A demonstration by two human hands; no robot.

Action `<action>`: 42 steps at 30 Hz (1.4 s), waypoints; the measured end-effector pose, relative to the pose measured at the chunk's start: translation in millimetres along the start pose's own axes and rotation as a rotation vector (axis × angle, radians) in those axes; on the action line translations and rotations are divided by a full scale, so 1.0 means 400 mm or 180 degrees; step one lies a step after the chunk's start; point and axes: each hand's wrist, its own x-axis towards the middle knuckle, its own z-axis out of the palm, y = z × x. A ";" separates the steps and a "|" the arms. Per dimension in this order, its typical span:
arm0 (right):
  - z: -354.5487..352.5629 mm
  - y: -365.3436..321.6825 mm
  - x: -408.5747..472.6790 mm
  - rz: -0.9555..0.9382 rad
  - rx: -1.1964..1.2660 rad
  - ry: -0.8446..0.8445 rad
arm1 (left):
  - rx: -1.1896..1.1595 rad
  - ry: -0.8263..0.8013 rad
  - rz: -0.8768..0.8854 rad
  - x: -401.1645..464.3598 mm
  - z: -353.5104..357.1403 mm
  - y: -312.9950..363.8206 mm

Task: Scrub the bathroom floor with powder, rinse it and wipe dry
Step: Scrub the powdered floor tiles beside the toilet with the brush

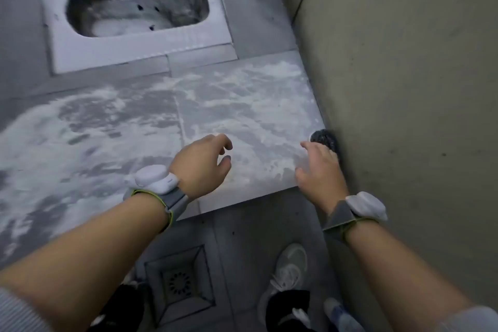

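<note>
The raised grey tiled floor [113, 121] is smeared with white powder foam across its whole width. A dark round scrubber [324, 139] lies on the tile at the right, against the wall. My right hand [320, 170] is over it, fingers spread and touching its near side, without a closed grip. My left hand [202, 164] hovers above the foamy tile in the middle, fingers loosely curled and apart, holding nothing. Both wrists wear grey straps with white devices.
A white squat toilet pan [134, 43] is set into the floor at the back. The beige wall [404, 89] runs along the right. A lower step holds a square floor drain [179, 284]. A white shoe [291, 269] is beside it.
</note>
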 end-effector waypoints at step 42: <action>0.177 0.111 0.072 0.0581 0.4521 0.0080 | -0.1203 0.0120 -0.0234 0.098 0.283 0.073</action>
